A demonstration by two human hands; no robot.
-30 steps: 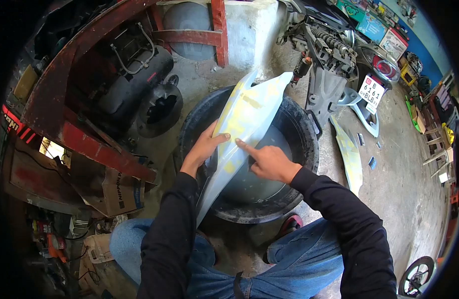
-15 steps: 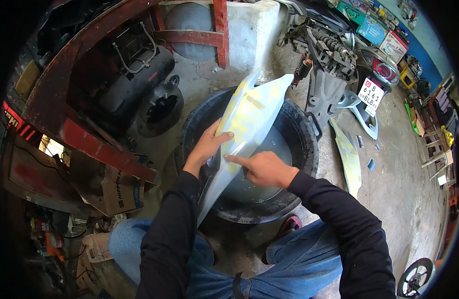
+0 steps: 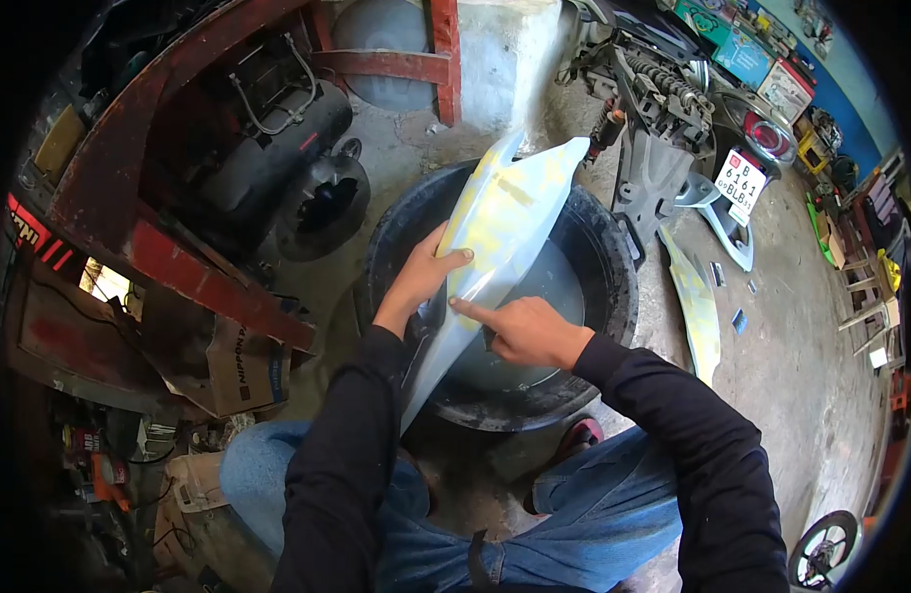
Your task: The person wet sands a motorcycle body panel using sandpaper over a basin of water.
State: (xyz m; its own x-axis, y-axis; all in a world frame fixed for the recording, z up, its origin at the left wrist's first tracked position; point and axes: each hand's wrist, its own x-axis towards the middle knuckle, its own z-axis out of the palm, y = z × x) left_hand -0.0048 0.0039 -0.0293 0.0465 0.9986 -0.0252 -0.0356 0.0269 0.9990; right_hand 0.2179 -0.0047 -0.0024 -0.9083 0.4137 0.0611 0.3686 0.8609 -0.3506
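Slanting over the dark tub (image 3: 625,296), the long yellow-patched panel (image 3: 510,212) is gripped at one edge by the left hand (image 3: 416,280), thumb on the face, fingers hidden behind. Its face is touched by the extended index finger of the right hand (image 3: 537,331); whether anything is pinched under the curled fingers cannot be told. With only one edge seen to be grasped, the panel could be twisted or tipped if it were pressed far from that grip. If the surface or the fingers are wet, which cannot be confirmed, the hold could be lost and the panel dropped onto the rim or into the cloudy water (image 3: 562,287). Beyond the tub, a second panel (image 3: 695,306) is laid on the floor (image 3: 791,346), where it could be scuffed if stepped on.
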